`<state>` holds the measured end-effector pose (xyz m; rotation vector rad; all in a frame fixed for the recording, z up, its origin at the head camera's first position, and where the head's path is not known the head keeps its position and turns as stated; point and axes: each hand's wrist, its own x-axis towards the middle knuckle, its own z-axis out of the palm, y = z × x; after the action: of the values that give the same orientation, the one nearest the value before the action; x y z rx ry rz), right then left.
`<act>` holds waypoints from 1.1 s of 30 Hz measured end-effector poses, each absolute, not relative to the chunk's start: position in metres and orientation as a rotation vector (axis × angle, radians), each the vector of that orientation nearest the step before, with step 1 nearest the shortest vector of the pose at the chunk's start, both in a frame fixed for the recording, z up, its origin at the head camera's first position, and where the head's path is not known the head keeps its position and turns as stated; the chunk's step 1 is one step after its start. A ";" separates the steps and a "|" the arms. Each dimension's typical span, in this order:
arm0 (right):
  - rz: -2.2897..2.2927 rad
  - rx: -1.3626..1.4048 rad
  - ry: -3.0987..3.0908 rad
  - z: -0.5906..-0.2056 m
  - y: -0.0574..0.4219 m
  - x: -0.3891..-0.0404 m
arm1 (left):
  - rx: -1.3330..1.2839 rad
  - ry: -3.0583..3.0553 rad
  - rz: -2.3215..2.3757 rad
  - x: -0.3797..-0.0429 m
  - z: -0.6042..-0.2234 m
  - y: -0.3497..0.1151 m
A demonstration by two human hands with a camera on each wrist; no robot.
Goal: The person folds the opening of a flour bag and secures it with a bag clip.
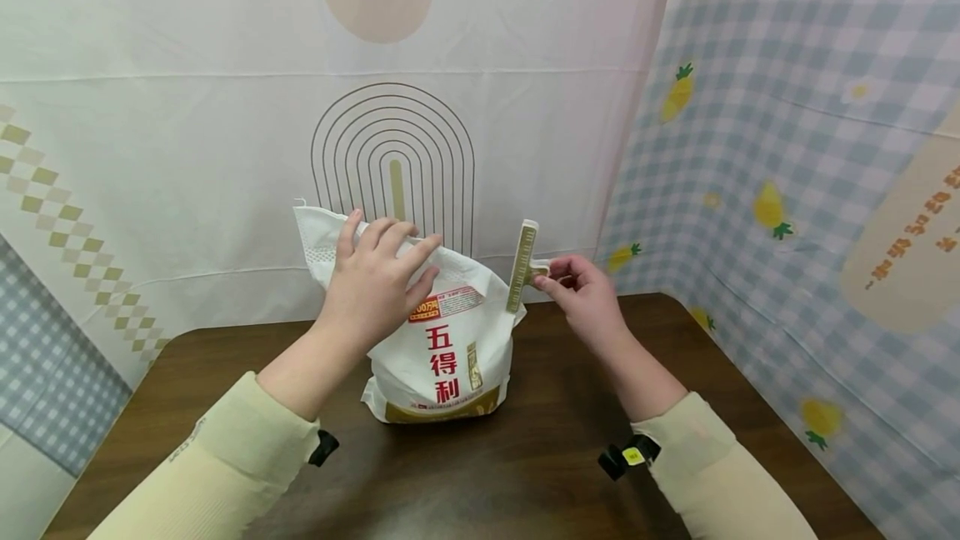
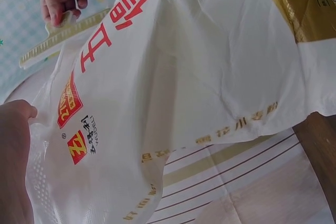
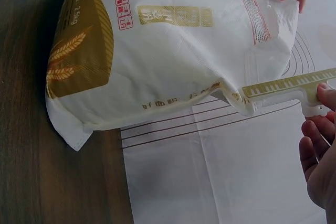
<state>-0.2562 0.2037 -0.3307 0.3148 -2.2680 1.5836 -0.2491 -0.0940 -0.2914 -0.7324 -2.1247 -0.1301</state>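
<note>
A white flour bag point(image 1: 442, 340) with red characters and a gold base stands on the table, its top leaning left. My left hand point(image 1: 378, 277) grips the bag's top edge, fingers over the rim and thumb on the front. At the bag's upper right corner my right hand point(image 1: 585, 298) pinches the handle of a long bag clip point(image 1: 522, 265), pale with a gold ridged strip. The clip stands nearly upright in the head view. In the right wrist view, the lower end of the clip point(image 3: 283, 85) meets the bag's corner point(image 3: 244, 106).
Under the bag lies a dark brown wooden table point(image 1: 465, 482). A white patterned cloth point(image 1: 525, 132) hangs close behind it. On the right hangs a blue checked cloth point(image 1: 787, 107) with pineapples. Black bands point(image 1: 324, 448) sit at both wrists.
</note>
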 end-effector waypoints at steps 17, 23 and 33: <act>1.138 0.601 -2.448 -0.311 0.183 -0.259 | -0.683 -2.126 -0.241 -0.249 -0.290 -0.089; 1.020 0.679 -2.448 -0.307 0.178 -0.257 | -0.681 -2.127 -0.257 -0.249 -0.289 -0.088; 0.892 0.735 -2.463 -0.307 0.174 -0.254 | -0.692 -2.125 -0.264 -0.249 -0.289 -0.088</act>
<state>-0.2541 0.1739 -0.3072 0.7350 -2.4629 0.8924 -0.2489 -0.0878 -0.2894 -0.6919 -2.1249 -0.2640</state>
